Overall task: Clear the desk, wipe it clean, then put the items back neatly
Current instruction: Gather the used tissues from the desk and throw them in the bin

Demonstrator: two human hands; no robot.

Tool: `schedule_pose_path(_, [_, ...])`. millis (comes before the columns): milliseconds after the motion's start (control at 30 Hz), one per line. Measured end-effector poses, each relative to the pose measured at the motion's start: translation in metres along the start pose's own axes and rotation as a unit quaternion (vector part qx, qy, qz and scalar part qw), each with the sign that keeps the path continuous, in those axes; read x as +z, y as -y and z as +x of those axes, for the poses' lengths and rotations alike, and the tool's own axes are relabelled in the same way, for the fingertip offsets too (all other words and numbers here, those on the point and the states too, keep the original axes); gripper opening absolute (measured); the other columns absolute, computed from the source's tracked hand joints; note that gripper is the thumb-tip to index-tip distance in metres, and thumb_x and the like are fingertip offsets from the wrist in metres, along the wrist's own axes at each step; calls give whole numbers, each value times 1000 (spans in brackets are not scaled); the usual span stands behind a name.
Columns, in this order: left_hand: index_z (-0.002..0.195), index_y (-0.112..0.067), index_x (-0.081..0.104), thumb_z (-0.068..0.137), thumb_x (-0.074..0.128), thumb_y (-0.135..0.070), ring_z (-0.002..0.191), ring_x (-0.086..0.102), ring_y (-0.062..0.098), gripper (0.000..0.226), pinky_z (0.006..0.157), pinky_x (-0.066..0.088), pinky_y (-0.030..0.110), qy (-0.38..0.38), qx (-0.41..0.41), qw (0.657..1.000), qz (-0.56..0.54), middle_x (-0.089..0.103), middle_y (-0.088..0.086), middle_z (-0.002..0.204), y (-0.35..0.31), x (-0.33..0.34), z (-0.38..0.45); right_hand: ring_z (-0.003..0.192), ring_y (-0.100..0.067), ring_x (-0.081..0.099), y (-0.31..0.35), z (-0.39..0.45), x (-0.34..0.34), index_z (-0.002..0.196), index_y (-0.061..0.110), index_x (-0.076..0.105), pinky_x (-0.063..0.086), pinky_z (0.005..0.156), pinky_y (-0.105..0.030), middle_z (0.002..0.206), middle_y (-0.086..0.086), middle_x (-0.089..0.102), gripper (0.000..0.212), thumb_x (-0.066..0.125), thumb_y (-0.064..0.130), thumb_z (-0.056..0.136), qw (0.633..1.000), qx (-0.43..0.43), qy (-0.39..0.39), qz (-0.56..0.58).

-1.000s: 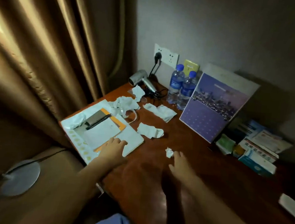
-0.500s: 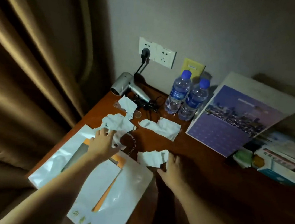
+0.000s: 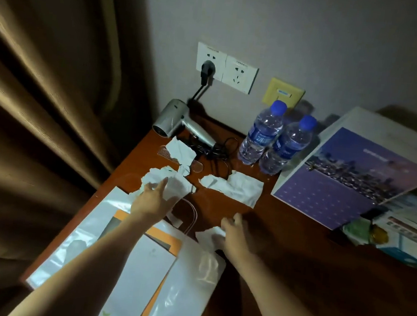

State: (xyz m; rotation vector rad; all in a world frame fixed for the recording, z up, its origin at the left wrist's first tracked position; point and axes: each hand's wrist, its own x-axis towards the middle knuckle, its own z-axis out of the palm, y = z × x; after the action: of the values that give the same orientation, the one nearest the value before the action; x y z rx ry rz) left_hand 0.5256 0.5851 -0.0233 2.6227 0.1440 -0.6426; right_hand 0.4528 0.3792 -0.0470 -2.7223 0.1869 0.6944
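Left hand (image 3: 154, 199) fingers spread on crumpled tissue (image 3: 171, 182), right hand (image 3: 236, 235) pinching tissue scrap (image 3: 207, 237) — capped bottles (image 3: 262, 135).

- Four crumpled white paper tissues (image 3: 232, 188) on the brown desk.
- Two clear plastic water bottles with blue caps (image 3: 262, 135).
- One silver hair dryer (image 3: 180, 126).
- One purple city calendar (image 3: 350, 179).
- Two white wall sockets (image 3: 225, 67).
- Two bare hands (image 3: 153, 201).

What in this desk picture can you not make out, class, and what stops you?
- Head view: the box labels at the right are blurred and dim.
- The right hand covers the tissue; its grip cannot be told.
- The white bag is cut off by the bottom edge.
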Motion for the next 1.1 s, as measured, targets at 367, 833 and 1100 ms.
schedule_pose_path(367, [139,-10,42,89,61,-41,110,56,30,62,87,54,37,-33,-27,999,-21,49,16,133,-3,9,20,124,-20,51,-11,12,-19,148,21,20,48,92,-23,149,-9,23,78,63,3,85,988,-4,-118,103])
schedule_pose_path(833, [127,-7,45,87,44,12,109,47,35,44,75,42,24,-111,13,984,-141,37,17,130,-14,-16,28,121,-28,50,-15,49,-33,134,20,45,43,96,-33,133,-9,46,43,50,7,93,991,43,-53,112])
schedule_pose_path(1100, [118,-1,58,98,43,-14,103,57,29,28,73,40,25,-99,71,981,-148,57,16,119,-26,-16,32,99,-29,59,-11,36,-40,113,5,62,33,69,-24,118,-13,54,39,50,38,96,984,50,-165,50])
